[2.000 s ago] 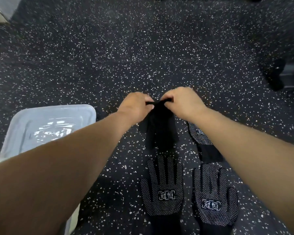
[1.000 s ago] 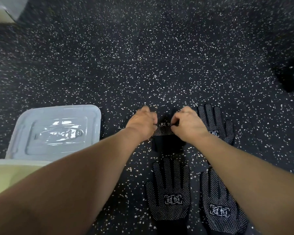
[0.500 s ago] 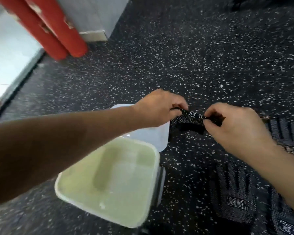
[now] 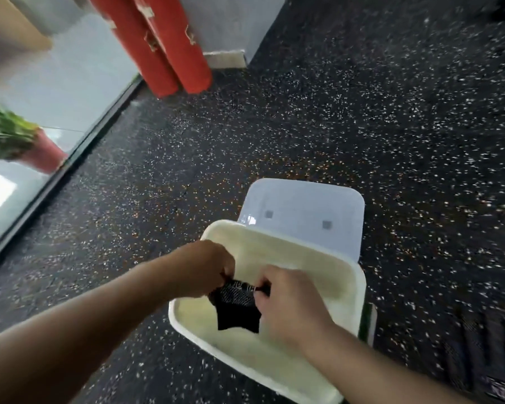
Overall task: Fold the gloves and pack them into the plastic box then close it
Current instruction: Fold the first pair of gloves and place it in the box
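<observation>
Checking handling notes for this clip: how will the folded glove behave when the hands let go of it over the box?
Likely floppy: the glove sags below where the left hand and right hand pinch it. Probably light, as fingertip pinches carry it. Its fold may loosen once it is dropped into the box.

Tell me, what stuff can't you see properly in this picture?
- Head view: the folded glove has its top corners hidden inside the left hand and right hand; whether it touches the box floor is unclear.
- The plastic box has its near corner cut off by the right arm and the bottom edge.
- The lid is partly hidden behind the box.
- The other gloves at lower right are motion-blurred and cut off.
</observation>
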Demonstrator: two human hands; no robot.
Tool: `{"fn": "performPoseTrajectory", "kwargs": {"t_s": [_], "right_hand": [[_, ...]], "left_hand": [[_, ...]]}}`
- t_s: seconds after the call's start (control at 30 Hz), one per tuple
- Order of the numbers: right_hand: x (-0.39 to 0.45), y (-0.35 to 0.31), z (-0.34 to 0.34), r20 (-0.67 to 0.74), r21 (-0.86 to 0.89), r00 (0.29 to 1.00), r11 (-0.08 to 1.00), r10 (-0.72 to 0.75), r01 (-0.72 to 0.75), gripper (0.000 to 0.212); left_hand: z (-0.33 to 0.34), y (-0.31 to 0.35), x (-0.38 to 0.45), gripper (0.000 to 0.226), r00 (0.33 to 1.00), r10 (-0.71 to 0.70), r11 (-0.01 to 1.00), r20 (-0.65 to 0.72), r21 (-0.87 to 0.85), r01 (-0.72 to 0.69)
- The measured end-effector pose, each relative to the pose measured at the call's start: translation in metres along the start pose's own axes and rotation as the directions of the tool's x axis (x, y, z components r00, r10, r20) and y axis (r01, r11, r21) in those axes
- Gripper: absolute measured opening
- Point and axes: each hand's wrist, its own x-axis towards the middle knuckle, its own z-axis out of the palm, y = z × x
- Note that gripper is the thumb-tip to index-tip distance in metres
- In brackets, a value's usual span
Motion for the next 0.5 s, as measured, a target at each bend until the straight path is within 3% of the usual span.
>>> {"fn": "performPoseTrajectory", "kwargs": {"t_s": [0.1, 0.23, 0.43, 0.5], "right_hand": [[0.025, 0.012, 0.031, 0.055, 0.044, 0.989, 0.989, 0.139, -0.142, 0.012], [0.057, 0.029, 0.047, 0.028, 0.029, 0.953, 0.952, 0.303, -0.304, 0.016], [0.070, 0.030, 0.042, -0.011, 0.086, 0.941, 0.938, 0.337, -0.335, 0.020], [0.060, 0.024, 0.036, -0.036, 0.036, 0.949, 0.950, 0.312, -0.311, 0.020]], "left_hand": [[0.031, -0.006, 0.032, 0.023, 0.998, -0.018, 0.996, 0.054, 0.088, 0.013], [0.044, 0.010, 0.066, 0.025, 0.996, -0.088, 0.982, -0.013, 0.167, 0.089], [0.050, 0.019, 0.081, 0.027, 0.980, -0.138, 0.981, -0.146, 0.115, 0.155], [0.059, 0.018, 0.073, 0.034, 0.964, -0.086, 0.983, -0.251, 0.136, 0.123]]}}
